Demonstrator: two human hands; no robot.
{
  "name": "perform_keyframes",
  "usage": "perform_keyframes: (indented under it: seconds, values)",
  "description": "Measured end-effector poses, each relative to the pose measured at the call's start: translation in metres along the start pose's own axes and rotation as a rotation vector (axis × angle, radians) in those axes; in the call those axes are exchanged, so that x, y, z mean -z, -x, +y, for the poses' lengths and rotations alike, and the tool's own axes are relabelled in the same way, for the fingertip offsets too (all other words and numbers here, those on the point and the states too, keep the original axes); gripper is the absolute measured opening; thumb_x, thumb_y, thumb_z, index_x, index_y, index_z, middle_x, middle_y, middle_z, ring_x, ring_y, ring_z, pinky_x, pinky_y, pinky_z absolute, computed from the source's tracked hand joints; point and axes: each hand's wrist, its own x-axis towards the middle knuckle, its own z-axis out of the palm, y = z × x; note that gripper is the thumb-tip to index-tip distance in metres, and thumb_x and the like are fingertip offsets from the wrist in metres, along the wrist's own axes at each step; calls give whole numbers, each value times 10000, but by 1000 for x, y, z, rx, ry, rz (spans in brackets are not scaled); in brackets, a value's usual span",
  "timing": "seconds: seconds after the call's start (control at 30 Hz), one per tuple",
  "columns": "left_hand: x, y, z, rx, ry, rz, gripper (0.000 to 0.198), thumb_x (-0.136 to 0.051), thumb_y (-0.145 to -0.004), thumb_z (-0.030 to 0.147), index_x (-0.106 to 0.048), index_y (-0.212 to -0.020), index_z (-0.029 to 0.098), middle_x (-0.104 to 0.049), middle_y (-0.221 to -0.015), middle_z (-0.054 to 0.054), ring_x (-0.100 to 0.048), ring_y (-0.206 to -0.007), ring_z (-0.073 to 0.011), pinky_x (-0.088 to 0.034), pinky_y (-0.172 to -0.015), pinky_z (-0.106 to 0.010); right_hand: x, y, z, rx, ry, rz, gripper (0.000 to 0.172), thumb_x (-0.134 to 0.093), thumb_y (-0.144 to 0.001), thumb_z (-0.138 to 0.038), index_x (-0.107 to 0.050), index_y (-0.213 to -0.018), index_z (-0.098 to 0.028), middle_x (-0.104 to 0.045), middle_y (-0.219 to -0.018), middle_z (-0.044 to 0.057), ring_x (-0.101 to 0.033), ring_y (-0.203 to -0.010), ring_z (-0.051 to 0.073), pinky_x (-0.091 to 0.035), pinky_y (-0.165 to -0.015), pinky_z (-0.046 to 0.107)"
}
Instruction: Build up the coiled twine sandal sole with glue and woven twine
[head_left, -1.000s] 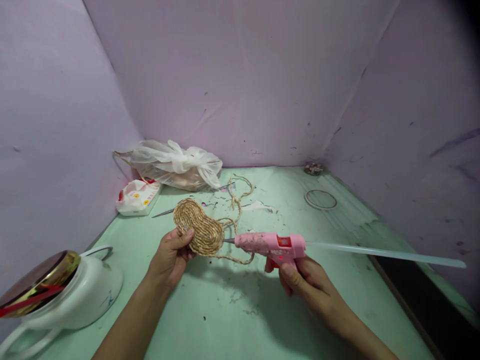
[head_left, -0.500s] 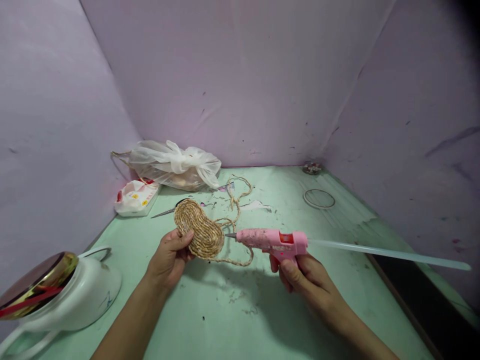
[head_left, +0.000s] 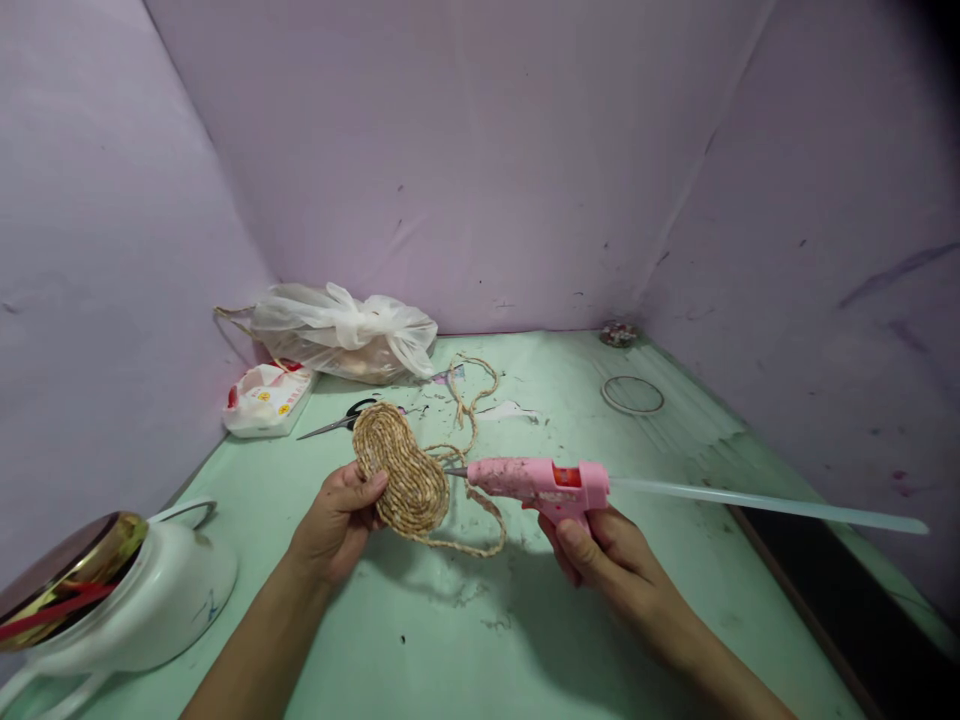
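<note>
Your left hand (head_left: 337, 520): grip closed on the near-left edge of the coiled rope mat (head_left: 401, 470), held tilted above the counter (head_left: 465, 640), long axis far-left to near-right. Your right hand (head_left: 600, 555): grip wrapped round the glue gun (head_left: 536, 482) handle. The gun's long axis runs left-right, nozzle pointing left at the mat's right edge.

We count two hands: one left hand (head_left: 337, 520) and one right hand (head_left: 600, 555). We also count one pink glue gun (head_left: 536, 483), one clear glue stick (head_left: 765, 506), one coiled twine mat (head_left: 401, 470), one loose twine strand (head_left: 472, 395), one pair of scissors (head_left: 337, 420), one plastic bag (head_left: 341, 335), one white packet (head_left: 262, 398), one ring (head_left: 632, 395) and one white pot (head_left: 142, 600).
</note>
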Motion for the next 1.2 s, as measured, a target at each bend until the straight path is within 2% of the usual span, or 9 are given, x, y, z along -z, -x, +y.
perform_keyframes:
  seconds: [0.17, 0.4, 0.57, 0.7, 0.8, 0.87, 1.0, 1.1, 1.2]
  values:
    - [2, 1, -1, 13, -10, -26, 165, -746, -557, 140, -607, -641, 109, -591, -552, -16, -461, -426, -84, -410, -480, -231, 0, 0, 0, -1, -45, -27, 418, -359, -855, -502, -396, -571, -198, -401, -535, -15, -392, -511, 124, -306, -485, 260]
    - [0, 2, 2, 26, -12, -22, 209, -781, -508, 143, -618, -633, 101, -592, -519, -14, -455, -392, -75, -398, -434, -207, 0, 1, 3, 3, -105, -28, 414, -377, -858, -492, -413, -580, -188, -396, -537, -24, -377, -510, 112, -295, -487, 257]
    - [-4, 3, 3, 48, -9, -55, 262, -790, -487, 143, -658, -708, 96, -666, -612, -64, -591, -516, -157, -472, -506, -242, 0, 0, 0, -19, -135, -50, 402, -394, -849, -493, -410, -588, -187, -407, -543, -23, -387, -511, 107, -308, -493, 254]
    - [-5, 4, 3, 78, 9, -95, 267, -790, -498, 143, -666, -731, 100, -682, -638, -64, -620, -556, -169, -503, -552, -251, 0, -3, 1, -85, -189, -58, 371, -413, -837, -500, -502, -701, -167, -449, -523, -26, -416, -493, 107, -322, -485, 241]
    - [-4, 4, 3, 77, 24, -108, 254, -786, -509, 138, -665, -729, 100, -676, -625, -53, -616, -544, -158, -502, -541, -236, 3, -11, 6, -167, -278, 30, 365, -494, -780, -525, -492, -677, -175, -495, -494, -26, -443, -431, 97, -313, -429, 223]
    - [-3, 3, 4, 61, 32, -96, 236, -784, -514, 132, -659, -711, 97, -665, -600, -45, -600, -517, -143, -497, -524, -226, 7, -22, 10, -245, -353, 163, 369, -567, -714, -531, -477, -639, -182, -505, -491, -29, -466, -399, 98, -314, -393, 214]
    - [1, 1, 7, 20, 69, -29, 225, -765, -528, 109, -648, -719, 94, -660, -624, -42, -583, -509, -132, -485, -484, -218, 13, -53, 20, -443, -372, 439, 317, -620, -649, -478, -536, -616, -174, -496, -496, -28, -485, -409, 107, -419, -427, 240]
    - [3, -1, 8, -21, 95, 65, 210, -740, -539, 83, -635, -721, 91, -645, -626, -34, -558, -488, -116, -442, -413, -191, 15, -72, 30, -481, -301, 477, 252, -614, -654, -390, -530, -550, -177, -495, -465, -22, -470, -404, 106, -406, -413, 234]
    - [4, -2, 9, -38, 106, 113, 172, -725, -549, 81, -606, -672, 96, -617, -597, -16, -530, -462, -101, -442, -403, -193, 18, -77, 31, -497, -208, 470, 201, -655, -593, -269, -509, -482, -187, -483, -417, -33, -454, -387, 107, -350, -386, 223]
